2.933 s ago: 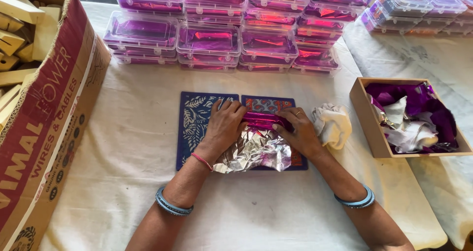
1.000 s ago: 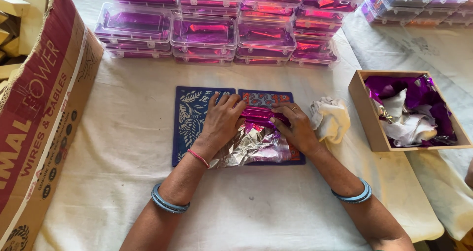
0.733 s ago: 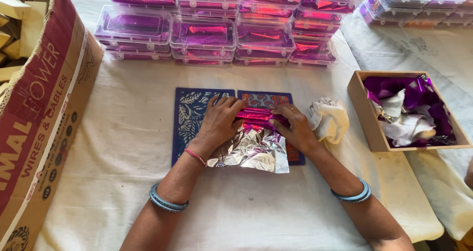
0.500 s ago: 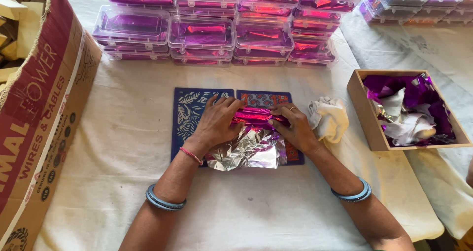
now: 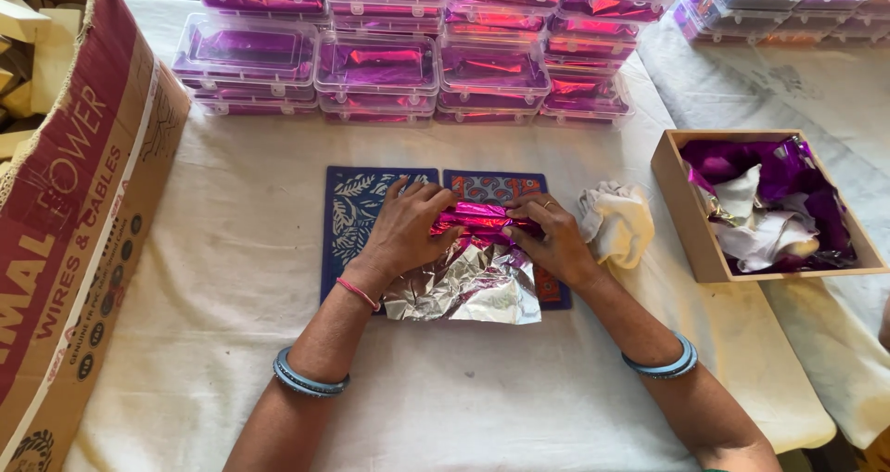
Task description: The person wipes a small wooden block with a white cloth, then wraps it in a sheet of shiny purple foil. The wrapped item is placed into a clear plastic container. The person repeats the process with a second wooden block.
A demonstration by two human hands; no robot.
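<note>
— Across the white-clothed desk [image 5: 519, 407], what is sitting around the work, biggest first?

— A large cardboard carton [image 5: 79, 212] is lying along the left edge, and stacks of clear plastic boxes [image 5: 408, 55] with purple foil inside are lining the far side. To the right, a shallow wooden tray [image 5: 686, 203] is holding crumpled purple foil and white paper, and a white cloth [image 5: 616, 222] is lying just beside the right hand.

— And in the middle?

— Two dark blue patterned mats [image 5: 357, 214] are lying side by side, and a foil sheet [image 5: 468, 287] is resting on them, silver side up, with its far edge rolled into a purple foil roll [image 5: 482, 220].

— What are the hands doing?

— The left hand [image 5: 403, 231] is pressing down on the left end of the roll, fingers [image 5: 436, 198] curled over it. The right hand [image 5: 556, 240] is gripping the right end, fingers closed on the foil.

— Has anything changed in the last moments?

— The loose silver part is spreading flatter and wider toward the person than half a second ago, its near corner now lying over the mat's front edge. The hands are keeping to the same spot on the roll. I judge the wrapping is about midway, with much of the sheet not yet rolled.
</note>
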